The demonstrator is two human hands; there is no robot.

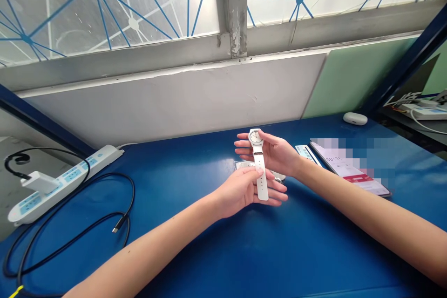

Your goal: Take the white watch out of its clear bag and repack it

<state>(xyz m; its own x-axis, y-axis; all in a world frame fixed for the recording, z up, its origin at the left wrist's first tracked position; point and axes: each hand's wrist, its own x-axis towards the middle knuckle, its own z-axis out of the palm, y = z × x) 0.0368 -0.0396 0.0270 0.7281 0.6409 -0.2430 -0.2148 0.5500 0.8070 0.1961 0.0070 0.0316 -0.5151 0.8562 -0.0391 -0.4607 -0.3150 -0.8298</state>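
A white wristwatch (259, 160) is held between a person's two bare hands, above a blue tabletop (181, 181) and near the middle of the view. The right hand (279, 152) grips the watch's round-faced case, thumb on its edge and fingers stretched out behind; the left hand (239, 192) pinches the strap between the thumb on top and the loosely spread fingers beneath. The strap hangs toward the viewer, showing a row of holes; the marks on the pale dial are too small to read. Just beyond the right forearm lies a phone-like device (345, 167), its lit screen partly covered by pixel blocks; large digits beginning "00:1" can be made out, above a red band whose writing is illegible. A light blue card (308, 155) beside it bears dark printing too blurred to read. Farther back sits a small white rounded case (355, 118). At left, a white power strip (66, 184) with blue socket panels holds a white plug (40, 182), and a black cable (104, 176) loops over the table. Behind, window panes (115, 4) carry a pattern of blue lines and dots.
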